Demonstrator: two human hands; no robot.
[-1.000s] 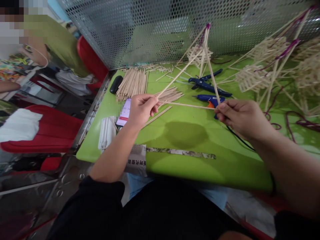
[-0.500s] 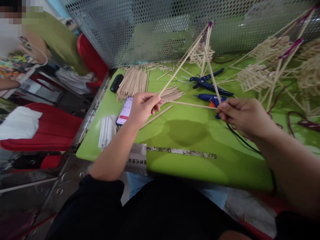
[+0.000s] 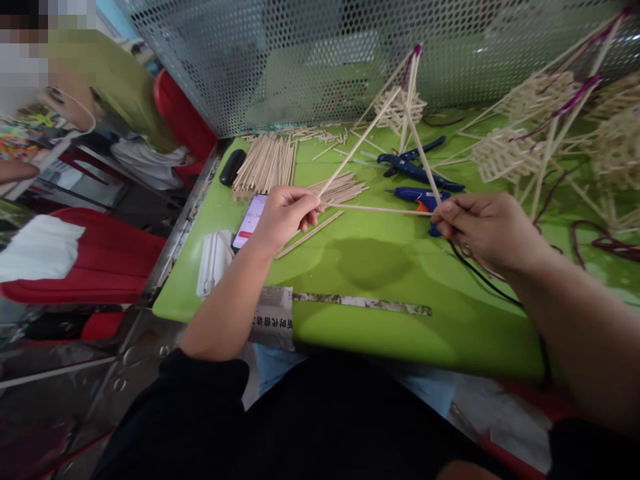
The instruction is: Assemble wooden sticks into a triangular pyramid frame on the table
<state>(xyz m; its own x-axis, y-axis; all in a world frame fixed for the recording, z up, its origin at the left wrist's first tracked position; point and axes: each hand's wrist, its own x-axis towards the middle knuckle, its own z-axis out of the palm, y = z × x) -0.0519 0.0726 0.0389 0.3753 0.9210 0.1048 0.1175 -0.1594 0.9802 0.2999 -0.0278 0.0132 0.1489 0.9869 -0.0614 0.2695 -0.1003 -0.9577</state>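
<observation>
Three thin wooden sticks form a triangle [image 3: 373,208] held up over the green table [image 3: 320,273]. My left hand [image 3: 295,215] pinches its left corner between thumb and fingers. At the right corner, my right hand [image 3: 463,220] pinches the sticks the same way. The top corner points away from me, in front of a stick frame tied with purple string [image 3: 416,52]. Beyond the triangle's right side lie blue pliers [image 3: 407,165] and a blue glue gun [image 3: 413,195], partly hidden by a stick and my right hand.
Stick bundles [image 3: 270,160], a phone [image 3: 249,223] and a black case [image 3: 233,167] lie at the left. Several lattice stick frames [image 3: 513,153] stand at the right, near dark red string [image 3: 607,241]. A perforated metal screen [image 3: 300,73] borders the back. Another person [image 3: 107,73] is at upper left.
The triangle's top corner has shifted left and a little toward me. Both hands keep their hold, nearly unmoved.
</observation>
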